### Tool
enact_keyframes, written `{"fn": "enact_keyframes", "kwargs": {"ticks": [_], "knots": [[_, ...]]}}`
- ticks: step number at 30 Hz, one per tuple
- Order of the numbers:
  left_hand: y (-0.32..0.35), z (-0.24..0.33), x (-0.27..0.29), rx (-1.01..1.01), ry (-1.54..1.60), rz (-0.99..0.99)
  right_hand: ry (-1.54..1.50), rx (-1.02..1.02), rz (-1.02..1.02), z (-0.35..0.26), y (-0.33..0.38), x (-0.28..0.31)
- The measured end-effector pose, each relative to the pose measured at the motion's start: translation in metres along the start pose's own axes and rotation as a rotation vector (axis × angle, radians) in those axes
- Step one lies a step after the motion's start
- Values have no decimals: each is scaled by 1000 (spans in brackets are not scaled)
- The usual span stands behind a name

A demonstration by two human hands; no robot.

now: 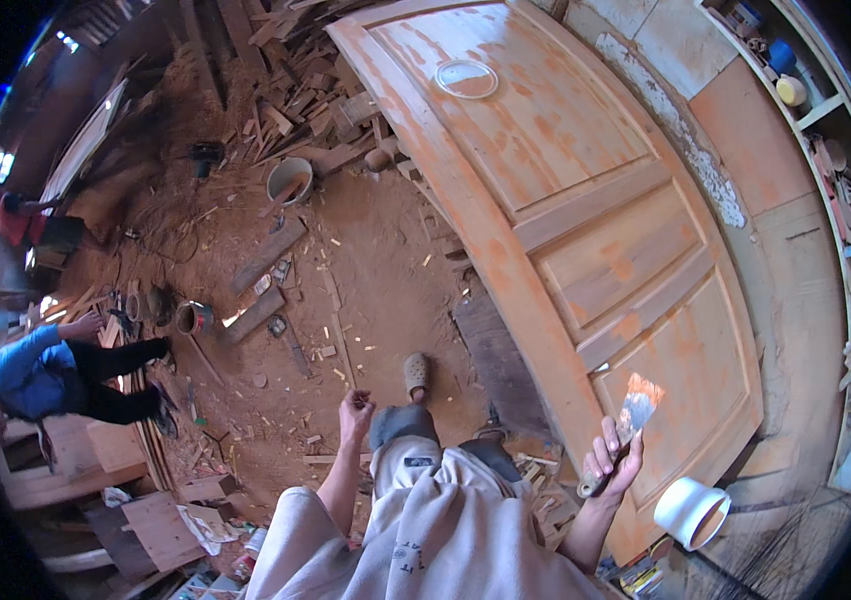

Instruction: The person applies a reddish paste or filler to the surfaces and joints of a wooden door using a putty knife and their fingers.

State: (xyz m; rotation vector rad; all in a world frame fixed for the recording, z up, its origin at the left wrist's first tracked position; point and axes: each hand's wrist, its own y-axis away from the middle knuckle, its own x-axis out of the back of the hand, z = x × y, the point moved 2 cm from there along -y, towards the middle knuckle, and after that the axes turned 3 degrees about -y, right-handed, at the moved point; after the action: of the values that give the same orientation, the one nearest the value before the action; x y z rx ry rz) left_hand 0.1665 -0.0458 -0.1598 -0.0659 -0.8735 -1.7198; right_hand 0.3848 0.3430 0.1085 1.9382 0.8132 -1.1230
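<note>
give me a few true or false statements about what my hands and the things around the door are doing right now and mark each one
1. The right hand holds a putty knife. True.
2. The left hand holds a hammer. False: it is empty, its fingers loosely curled.
3. A round pale lid lies on the door. True.
4. The white bucket stands on top of the door. False: it sits off the door, by its near corner.
5. The knife blade is pressed flat on the door. False: it is lifted, the blade pointing up over the panel.
6. A person in a blue top is over to the left. True.
</note>
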Motion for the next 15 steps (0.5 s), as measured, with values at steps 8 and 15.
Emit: {"fn": "enact_keyframes", "kwargs": {"ticks": [8, 15], "knots": [[-75, -40, 97, -20, -37, 132, -18, 20, -40, 55, -38, -57], [-60, -36, 61, -2, -62, 38, -57, 138, -66, 42, -28, -52]]}}
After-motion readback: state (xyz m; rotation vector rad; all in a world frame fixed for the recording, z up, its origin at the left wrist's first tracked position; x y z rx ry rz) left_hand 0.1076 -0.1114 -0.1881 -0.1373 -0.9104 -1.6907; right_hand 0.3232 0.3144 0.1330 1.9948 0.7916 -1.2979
